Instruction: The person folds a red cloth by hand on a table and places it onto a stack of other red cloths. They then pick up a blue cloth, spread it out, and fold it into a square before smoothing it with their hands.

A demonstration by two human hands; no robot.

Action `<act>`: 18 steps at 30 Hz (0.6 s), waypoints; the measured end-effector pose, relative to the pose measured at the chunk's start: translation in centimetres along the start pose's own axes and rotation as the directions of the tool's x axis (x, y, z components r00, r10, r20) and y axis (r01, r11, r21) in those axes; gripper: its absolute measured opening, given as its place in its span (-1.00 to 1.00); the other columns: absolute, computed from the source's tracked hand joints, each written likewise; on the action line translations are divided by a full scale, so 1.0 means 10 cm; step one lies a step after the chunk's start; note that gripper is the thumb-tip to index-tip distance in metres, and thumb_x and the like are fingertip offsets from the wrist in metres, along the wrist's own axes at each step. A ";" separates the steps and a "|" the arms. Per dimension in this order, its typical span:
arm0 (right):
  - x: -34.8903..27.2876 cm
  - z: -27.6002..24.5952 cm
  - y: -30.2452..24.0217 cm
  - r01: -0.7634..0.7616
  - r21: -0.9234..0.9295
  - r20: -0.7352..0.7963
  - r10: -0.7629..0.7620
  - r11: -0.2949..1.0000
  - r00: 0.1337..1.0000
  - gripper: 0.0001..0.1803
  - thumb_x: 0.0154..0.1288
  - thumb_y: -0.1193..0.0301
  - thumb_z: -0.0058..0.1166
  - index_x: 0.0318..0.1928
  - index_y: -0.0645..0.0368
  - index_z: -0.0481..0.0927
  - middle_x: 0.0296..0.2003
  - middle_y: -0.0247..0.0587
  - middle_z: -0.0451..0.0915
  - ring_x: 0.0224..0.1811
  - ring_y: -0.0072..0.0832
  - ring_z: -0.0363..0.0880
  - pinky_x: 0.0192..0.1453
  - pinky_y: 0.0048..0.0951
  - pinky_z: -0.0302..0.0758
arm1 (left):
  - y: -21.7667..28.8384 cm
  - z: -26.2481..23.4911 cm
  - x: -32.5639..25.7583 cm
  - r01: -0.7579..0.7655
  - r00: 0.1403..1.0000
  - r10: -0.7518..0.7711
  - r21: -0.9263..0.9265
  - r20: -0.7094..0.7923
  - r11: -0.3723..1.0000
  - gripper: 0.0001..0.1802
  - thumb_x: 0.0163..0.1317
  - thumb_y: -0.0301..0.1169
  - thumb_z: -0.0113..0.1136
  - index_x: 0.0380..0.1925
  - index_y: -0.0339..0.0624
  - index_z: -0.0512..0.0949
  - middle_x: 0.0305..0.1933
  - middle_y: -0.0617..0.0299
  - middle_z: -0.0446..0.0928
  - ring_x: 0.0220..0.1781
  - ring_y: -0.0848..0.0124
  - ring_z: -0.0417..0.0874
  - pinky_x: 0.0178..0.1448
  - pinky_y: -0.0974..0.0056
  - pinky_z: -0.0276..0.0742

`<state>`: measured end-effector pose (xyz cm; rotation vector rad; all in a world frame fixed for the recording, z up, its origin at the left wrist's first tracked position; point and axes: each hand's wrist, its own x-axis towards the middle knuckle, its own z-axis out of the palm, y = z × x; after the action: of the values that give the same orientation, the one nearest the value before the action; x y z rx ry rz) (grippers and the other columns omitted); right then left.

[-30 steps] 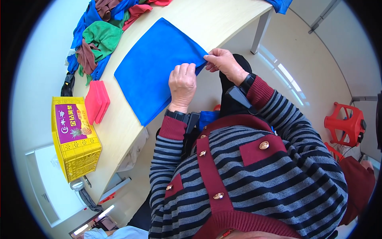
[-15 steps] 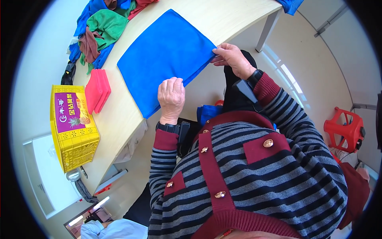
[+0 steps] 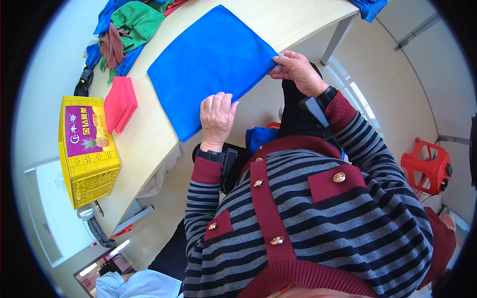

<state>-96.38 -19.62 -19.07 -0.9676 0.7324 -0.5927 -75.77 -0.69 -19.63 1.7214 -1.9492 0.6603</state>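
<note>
A blue cloth [image 3: 208, 69] lies spread over the near edge of the pale table, its layers doubled along the side toward me. My left hand [image 3: 217, 116] is closed on that near edge, fingers curled over the fabric. At the cloth's right corner, my right hand [image 3: 297, 72] pinches the edge between thumb and fingers. The cloth's far part rests flat on the tabletop.
Left of the cloth stand stacked folded red cloths [image 3: 120, 104] and a yellow box [image 3: 92, 149]. Crumpled green, brown and blue cloths [image 3: 136, 25] heap at the far left. A red stool [image 3: 426, 166] is on the floor at right. A person's light blue sleeve [image 3: 139, 285] shows at lower left.
Both hands have shifted slightly right, keeping hold of the cloth's near edge. The edge looks straighter, and the whole view has moved a little.
</note>
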 end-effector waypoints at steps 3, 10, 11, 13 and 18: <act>-0.01 -0.02 0.01 -0.006 0.017 0.011 0.006 1.000 1.000 -0.81 0.54 0.31 0.10 -0.10 0.20 0.57 -0.22 -0.10 0.72 -0.19 -0.41 0.77 0.08 -0.35 0.72 | 0.00 -0.02 0.01 -0.001 1.000 0.001 -0.005 0.001 1.000 -0.57 -0.04 -0.40 0.53 -0.14 -0.10 0.59 -0.14 0.17 0.58 -0.10 0.18 0.59 -0.02 0.12 0.51; 0.01 -0.03 0.04 -0.014 0.060 0.016 0.013 0.998 1.000 -0.81 0.55 0.32 0.09 -0.10 0.20 0.56 -0.21 -0.09 0.72 -0.19 -0.41 0.78 0.08 -0.33 0.73 | -0.02 -0.01 -0.05 0.027 1.000 -0.027 -0.002 -0.012 1.000 -0.57 -0.05 -0.40 0.54 -0.14 -0.10 0.59 -0.15 0.19 0.57 -0.11 0.19 0.59 -0.02 0.12 0.50; 0.00 -0.03 0.03 -0.004 0.048 0.019 0.003 0.999 1.000 -0.80 0.55 0.31 0.09 -0.10 0.21 0.56 -0.21 -0.09 0.72 -0.19 -0.41 0.78 0.08 -0.33 0.73 | -0.02 -0.03 -0.04 0.040 0.999 -0.040 -0.001 -0.012 0.999 -0.56 -0.06 -0.40 0.54 -0.15 -0.10 0.58 -0.15 0.20 0.56 -0.11 0.21 0.58 -0.03 0.13 0.50; 0.00 -0.04 0.01 0.015 0.023 0.024 -0.016 1.000 1.000 -0.80 0.55 0.31 0.09 -0.09 0.21 0.56 -0.21 -0.08 0.72 -0.20 -0.41 0.78 0.08 -0.33 0.73 | -0.02 -0.04 -0.02 0.055 0.998 -0.054 0.002 -0.012 0.999 -0.56 -0.07 -0.41 0.55 -0.15 -0.10 0.58 -0.16 0.22 0.55 -0.11 0.22 0.57 -0.03 0.14 0.50; -0.02 -0.02 -0.03 0.018 0.018 0.027 -0.019 1.000 0.999 -0.80 0.55 0.31 0.08 -0.09 0.21 0.56 -0.21 -0.08 0.72 -0.19 -0.41 0.78 0.09 -0.33 0.73 | -0.04 -0.06 -0.03 0.118 0.992 -0.120 -0.057 -0.036 0.991 -0.60 -0.07 -0.43 0.54 -0.20 -0.08 0.59 -0.20 0.24 0.56 -0.14 0.23 0.58 -0.05 0.15 0.48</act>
<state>-96.70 -19.66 -18.84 -0.9652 0.6936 -0.6004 -75.37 -0.13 -19.38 1.7622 -1.8051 0.5884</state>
